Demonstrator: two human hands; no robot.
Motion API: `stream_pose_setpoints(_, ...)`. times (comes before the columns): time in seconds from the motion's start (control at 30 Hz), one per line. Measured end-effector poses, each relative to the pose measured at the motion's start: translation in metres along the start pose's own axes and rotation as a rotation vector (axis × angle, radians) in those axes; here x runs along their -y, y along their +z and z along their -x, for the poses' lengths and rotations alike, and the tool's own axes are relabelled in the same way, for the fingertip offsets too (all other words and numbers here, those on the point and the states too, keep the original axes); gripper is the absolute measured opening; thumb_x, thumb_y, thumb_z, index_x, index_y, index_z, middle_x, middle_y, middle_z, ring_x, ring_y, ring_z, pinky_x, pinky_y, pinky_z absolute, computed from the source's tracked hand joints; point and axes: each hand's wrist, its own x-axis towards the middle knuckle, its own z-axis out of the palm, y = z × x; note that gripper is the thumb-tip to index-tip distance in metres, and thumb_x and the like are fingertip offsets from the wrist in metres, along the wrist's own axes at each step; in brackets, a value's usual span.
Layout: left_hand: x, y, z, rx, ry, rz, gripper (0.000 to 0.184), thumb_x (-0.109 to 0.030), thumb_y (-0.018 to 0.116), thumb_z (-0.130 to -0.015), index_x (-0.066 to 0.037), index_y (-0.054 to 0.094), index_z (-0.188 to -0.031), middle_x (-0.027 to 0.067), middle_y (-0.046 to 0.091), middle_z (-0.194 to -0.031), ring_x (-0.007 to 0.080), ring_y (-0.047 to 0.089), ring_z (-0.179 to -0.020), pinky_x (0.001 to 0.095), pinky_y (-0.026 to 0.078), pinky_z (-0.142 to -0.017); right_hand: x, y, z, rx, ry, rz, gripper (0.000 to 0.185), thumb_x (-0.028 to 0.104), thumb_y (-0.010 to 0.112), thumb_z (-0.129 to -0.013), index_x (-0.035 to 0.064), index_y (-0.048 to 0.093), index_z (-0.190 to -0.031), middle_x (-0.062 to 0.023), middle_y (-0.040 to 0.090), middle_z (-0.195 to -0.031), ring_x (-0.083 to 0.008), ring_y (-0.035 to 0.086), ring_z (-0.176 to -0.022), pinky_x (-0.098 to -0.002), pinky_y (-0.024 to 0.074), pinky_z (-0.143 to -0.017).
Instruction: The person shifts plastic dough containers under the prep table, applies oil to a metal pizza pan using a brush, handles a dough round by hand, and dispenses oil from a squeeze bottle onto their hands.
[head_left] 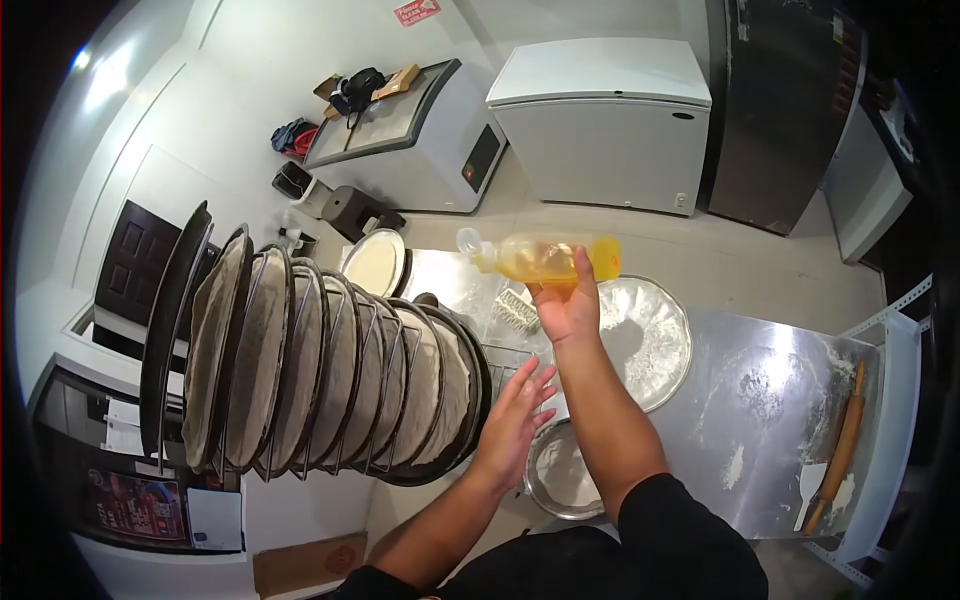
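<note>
My right hand point(572, 300) is wrapped round a clear squeeze bottle of yellow liquid point(540, 257), held sideways above the metal table with its white cap to the left. My left hand point(515, 420) is empty, fingers spread, beside the right end of a wire rack point(335, 375). The rack holds several round pans lined with flat dough point(285, 360). Below my right hand lies a large floured round tray point(640, 345). A metal bowl of flour point(565, 470) stands near my body, partly hidden by my right arm.
A rolling pin point(840, 450) and a white scraper point(808, 490) lie at the right of the floured metal table point(730, 430). Behind the rack is a round pan of dough point(375, 262), with a spiked roller point(517, 312) nearby. A white chest freezer point(605, 150) stands beyond.
</note>
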Motion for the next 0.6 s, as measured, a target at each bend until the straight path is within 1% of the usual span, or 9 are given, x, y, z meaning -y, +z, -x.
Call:
stream_pose_setpoints(0.07,-0.001,0.002,0.000,0.002,0.002,0.010,0.056,-0.034,0.047,-0.107,-0.009,0.032,-0.154,0.0101,0.046,-0.153,0.0199,0.049,-0.129,0.0360,0.038,-0.106,0.005,0.012,0.016,0.009,-0.008,-0.028,0.044,0.028,0.075,-0.090,0.0103,0.057,-0.127,-0.0093,0.065,-0.125,-0.0308,0.061,-0.119,-0.0529,0.0503,-0.102)
stream_pose_setpoints(0.17,0.000,0.000,0.005,0.095,0.044,-0.142,0.052,-0.027,0.049,-0.105,-0.008,0.035,-0.151,0.0113,0.048,-0.150,0.0198,0.048,-0.130,0.0366,0.037,-0.108,0.020,0.031,0.048,0.037,-0.076,-0.044,0.047,0.030,0.074,-0.091,0.0089,0.058,-0.129,-0.0094,0.065,-0.126,-0.0301,0.061,-0.119,-0.0532,0.0496,-0.103)
stream_pose_setpoints(0.2,0.002,-0.001,0.010,0.099,0.055,-0.136,0.052,-0.027,0.049,-0.105,-0.008,0.035,-0.151,0.0113,0.048,-0.150,0.0198,0.048,-0.130,0.0366,0.037,-0.108,0.024,0.036,0.060,0.048,-0.074,-0.036,0.047,0.030,0.074,-0.091,0.0089,0.058,-0.129,-0.0094,0.065,-0.126,-0.0301,0.061,-0.119,-0.0532,0.0496,-0.103)
stream_pose_setpoints(0.3,0.007,-0.008,0.030,0.243,0.079,-0.190,0.047,-0.017,0.053,-0.102,-0.006,0.042,-0.146,0.0124,0.054,-0.143,0.0210,0.053,-0.127,0.0362,0.039,-0.107,0.031,0.046,0.097,0.175,-0.064,-0.051,0.056,0.033,0.075,-0.090,0.0095,0.054,-0.136,-0.0096,0.063,-0.129,-0.0289,0.060,-0.120,-0.0514,0.0484,-0.105)
stream_pose_setpoints(0.33,0.007,-0.013,0.041,0.246,0.088,-0.192,0.047,-0.017,0.053,-0.102,-0.006,0.042,-0.146,0.0124,0.054,-0.143,0.0210,0.053,-0.127,0.0362,0.039,-0.107,0.030,0.050,0.110,0.185,-0.063,-0.051,0.056,0.033,0.075,-0.090,0.0095,0.054,-0.136,-0.0096,0.063,-0.129,-0.0289,0.060,-0.120,-0.0514,0.0484,-0.105)
stream_pose_setpoints(0.43,0.007,-0.031,0.076,0.297,0.295,-0.214,0.037,-0.004,0.055,-0.097,-0.004,0.057,-0.134,0.0140,0.060,-0.135,0.0235,0.058,-0.121,0.0358,0.044,-0.104,0.022,0.059,0.152,0.315,0.001,-0.094,0.064,0.037,0.076,-0.089,0.0110,0.050,-0.141,-0.0089,0.060,-0.133,-0.0278,0.058,-0.123,-0.0499,0.0451,-0.109)
stream_pose_setpoints(0.47,0.010,-0.043,0.086,0.296,0.302,-0.202,0.037,-0.004,0.055,-0.097,-0.004,0.057,-0.134,0.0140,0.060,-0.135,0.0235,0.058,-0.121,0.0358,0.044,-0.104,0.015,0.062,0.166,0.318,0.008,-0.082,0.064,0.037,0.076,-0.089,0.0110,0.050,-0.141,-0.0089,0.060,-0.133,-0.0278,0.058,-0.123,-0.0499,0.0451,-0.109)
stream_pose_setpoints(0.57,0.015,-0.092,0.119,0.444,0.681,-0.307,0.030,0.007,0.054,-0.093,-0.002,0.068,-0.117,0.0151,0.062,-0.131,0.0244,0.061,-0.118,0.0346,0.047,-0.101,-0.019,0.066,0.216,0.388,-0.060,0.048,0.070,0.041,0.077,-0.087,0.0121,0.047,-0.144,-0.0082,0.058,-0.136,-0.0272,0.055,-0.127,-0.0485,0.0414,-0.113)
stream_pose_setpoints(0.6,0.017,-0.105,0.136,0.432,0.684,-0.301,0.030,0.007,0.054,-0.093,-0.002,0.068,-0.117,0.0151,0.062,-0.131,0.0244,0.061,-0.118,0.0346,0.047,-0.101,-0.031,0.065,0.234,0.386,-0.048,0.054,0.070,0.041,0.077,-0.087,0.0121,0.047,-0.144,-0.0082,0.058,-0.136,-0.0272,0.055,-0.127,-0.0485,0.0414,-0.113)
